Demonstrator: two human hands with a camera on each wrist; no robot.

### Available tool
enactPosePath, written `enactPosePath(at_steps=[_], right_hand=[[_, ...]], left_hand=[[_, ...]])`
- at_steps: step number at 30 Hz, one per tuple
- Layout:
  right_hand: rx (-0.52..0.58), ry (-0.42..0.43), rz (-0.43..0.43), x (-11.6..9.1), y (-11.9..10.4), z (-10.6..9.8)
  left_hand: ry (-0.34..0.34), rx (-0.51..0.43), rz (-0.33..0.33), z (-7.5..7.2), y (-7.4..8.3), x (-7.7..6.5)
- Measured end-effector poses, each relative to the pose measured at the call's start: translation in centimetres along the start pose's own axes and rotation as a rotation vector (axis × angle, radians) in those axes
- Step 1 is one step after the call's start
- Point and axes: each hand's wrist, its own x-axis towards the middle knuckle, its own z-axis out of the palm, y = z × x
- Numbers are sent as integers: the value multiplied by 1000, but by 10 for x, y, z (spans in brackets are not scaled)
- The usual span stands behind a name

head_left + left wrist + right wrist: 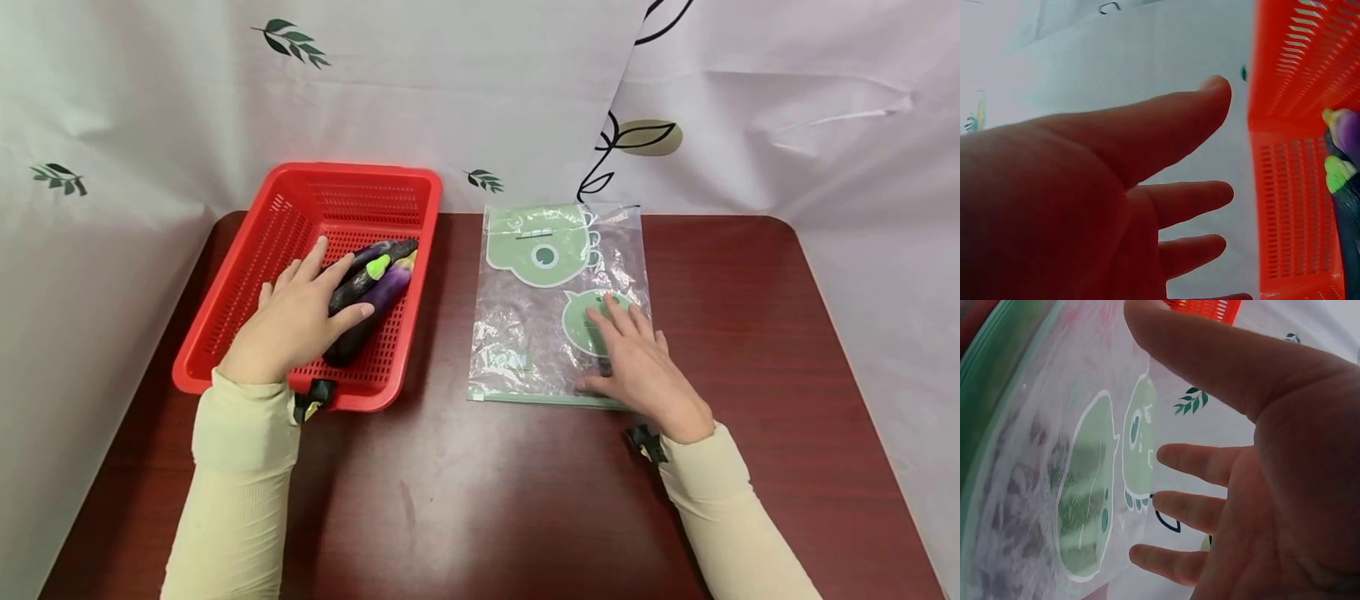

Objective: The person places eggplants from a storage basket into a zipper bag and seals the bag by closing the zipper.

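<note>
My left hand (288,321) hovers over the red plastic basket (420,333), fingers spread and nothing in them. Several dark purple eggplants (367,300) lie in the basket's right half, one with a bright green cap; the hand overlaps part of them in the head view. In the left wrist view the thumb and fingers are straight, with the basket wall (1272,156) beyond. My right hand (645,371) is spread above the lower right of a clear zip bag (510,325) printed with green cartoon shapes. The right wrist view shows its fingers extended over the bag (1029,487), holding nothing.
The bag lies flat on the dark red-brown wooden table (450,500), its green slider strip (547,401) toward the front. A white curtain (375,83) with leaf prints hangs behind and along both sides. The basket stands at the table's back left.
</note>
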Motion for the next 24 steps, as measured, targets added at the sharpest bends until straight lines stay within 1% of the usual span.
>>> enactPosePath(at_steps=[4, 9, 12, 20, 24], right_hand=[[-11, -20, -19, -2, 0, 0], [-19, -34, -51, -2, -3, 2], [-19, -35, -79, -4, -4, 4], [-26, -23, -146, -7, -5, 8], [-11, -36, -170, -6, -6, 10]], left_hand=[[-45, 9, -2, -2, -7, 10], [-96, 20, 24, -7, -19, 20], [-127, 32, 26, -10, -24, 26], [-187, 51, 3, -10, -37, 43], [-220, 46, -13, -8, -44, 50]])
